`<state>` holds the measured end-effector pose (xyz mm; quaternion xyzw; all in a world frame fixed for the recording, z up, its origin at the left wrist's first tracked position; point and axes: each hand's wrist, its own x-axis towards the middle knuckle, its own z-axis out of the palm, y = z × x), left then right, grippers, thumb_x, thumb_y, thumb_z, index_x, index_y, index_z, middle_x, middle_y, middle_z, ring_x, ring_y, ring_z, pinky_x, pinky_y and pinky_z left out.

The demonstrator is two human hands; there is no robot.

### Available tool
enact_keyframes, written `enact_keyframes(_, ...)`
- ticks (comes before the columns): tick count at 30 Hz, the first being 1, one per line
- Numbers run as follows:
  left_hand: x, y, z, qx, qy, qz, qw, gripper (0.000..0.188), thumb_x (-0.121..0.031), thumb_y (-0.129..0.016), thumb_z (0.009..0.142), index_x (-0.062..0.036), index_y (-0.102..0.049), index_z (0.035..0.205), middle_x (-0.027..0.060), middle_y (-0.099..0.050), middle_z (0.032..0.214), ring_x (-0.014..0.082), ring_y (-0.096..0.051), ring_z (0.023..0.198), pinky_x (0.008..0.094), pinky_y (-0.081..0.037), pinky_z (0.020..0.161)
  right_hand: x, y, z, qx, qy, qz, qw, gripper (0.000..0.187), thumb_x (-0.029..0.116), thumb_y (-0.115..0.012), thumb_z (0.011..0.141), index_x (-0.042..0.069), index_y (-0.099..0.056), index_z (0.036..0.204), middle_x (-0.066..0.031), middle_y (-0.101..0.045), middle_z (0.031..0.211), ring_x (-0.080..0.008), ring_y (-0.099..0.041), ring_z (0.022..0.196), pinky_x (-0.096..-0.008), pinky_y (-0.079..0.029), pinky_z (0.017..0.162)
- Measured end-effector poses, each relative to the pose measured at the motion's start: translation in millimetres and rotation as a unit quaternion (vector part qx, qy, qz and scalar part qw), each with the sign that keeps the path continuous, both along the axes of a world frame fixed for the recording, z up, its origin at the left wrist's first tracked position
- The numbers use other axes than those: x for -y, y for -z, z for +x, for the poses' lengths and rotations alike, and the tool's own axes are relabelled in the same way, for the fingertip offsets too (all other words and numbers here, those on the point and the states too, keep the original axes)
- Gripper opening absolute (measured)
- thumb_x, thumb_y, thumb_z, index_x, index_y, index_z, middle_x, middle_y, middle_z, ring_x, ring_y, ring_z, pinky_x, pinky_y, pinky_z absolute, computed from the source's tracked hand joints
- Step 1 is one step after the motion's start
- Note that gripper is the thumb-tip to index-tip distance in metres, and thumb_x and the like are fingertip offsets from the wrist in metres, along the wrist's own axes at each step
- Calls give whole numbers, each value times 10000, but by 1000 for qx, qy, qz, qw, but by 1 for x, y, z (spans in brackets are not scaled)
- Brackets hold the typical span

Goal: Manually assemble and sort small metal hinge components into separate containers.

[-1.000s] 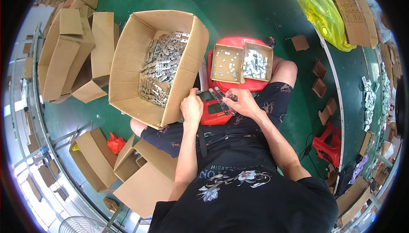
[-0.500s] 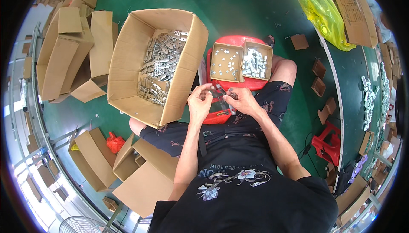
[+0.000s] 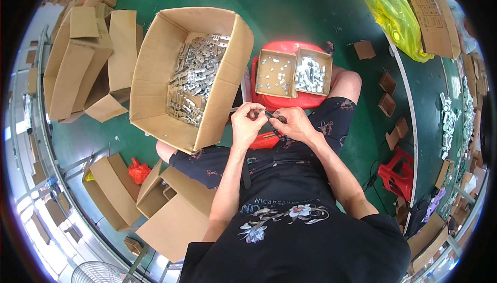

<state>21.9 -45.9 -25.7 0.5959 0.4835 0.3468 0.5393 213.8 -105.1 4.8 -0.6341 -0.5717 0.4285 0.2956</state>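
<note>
Above my lap, my right hand (image 3: pixel 295 123) is closed round a narrow, dark metal piece (image 3: pixel 279 134) that pokes out below its fingers. My left hand (image 3: pixel 246 124) has thumb and fingertips pinched together at the upper end of that piece; whatever lies between them is too small to make out. Just beyond the hands, a red stool (image 3: pixel 284 102) bears two shallow cardboard trays. The left tray (image 3: pixel 265 89) has small pale metal bits scattered in it, while the right tray (image 3: pixel 328 71) is heaped with silvery metal parts (image 3: pixel 310 75).
To the left stands a big open carton (image 3: pixel 150 81) holding many slotted metal pieces (image 3: pixel 199 71). More cardboard boxes (image 3: pixel 77 71) crowd the far left, and others (image 3: pixel 178 226) lie near my left knee. At right are a red stool (image 3: pixel 397 173) and a yellow-green bag (image 3: pixel 391 21).
My left hand has moved slightly right and its fingertips have come together at the dark metal piece, where a gap showed before. My right hand stays nearly in place, still gripping the piece.
</note>
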Motion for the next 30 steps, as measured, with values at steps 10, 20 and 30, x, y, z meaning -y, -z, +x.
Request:
enact_keyframes(10, 1, 8, 4, -35, -67, 28, 997, 161, 64, -718, 849, 19, -803, 978, 18, -692, 839, 55, -582, 678, 245, -477, 635, 2, 2, -6, 76, 4, 34, 997, 271, 222, -746, 912, 11, -664, 764, -181, -639, 664, -365, -648, 600, -471, -493, 585)
enact_keyframes(20, -14, 40, -27, -301, -15, 116, 946, 190, -78, -687, 985, -13, -770, 1144, 180, -765, 903, 283, -751, 743, 418, -596, 737, -7, 15, 41, -147, 160, -25, 976, 210, 189, -753, 1015, -20, -733, 997, 17, -628, 722, -42, -521, 634, -271, -432, 575)
enact_keyframes(30, -6, 64, -25, -306, 44, 15, 951, 272, -164, -584, 962, 8, -794, 975, 256, -770, 977, 423, -750, 979, 517, -560, 914, -15, 31, 85, -324, 255, -65, 909, 186, 186, -720, 1035, 37, -689, 928, -29, -715, 778, -66, -614, 646, -245, -488, 596)
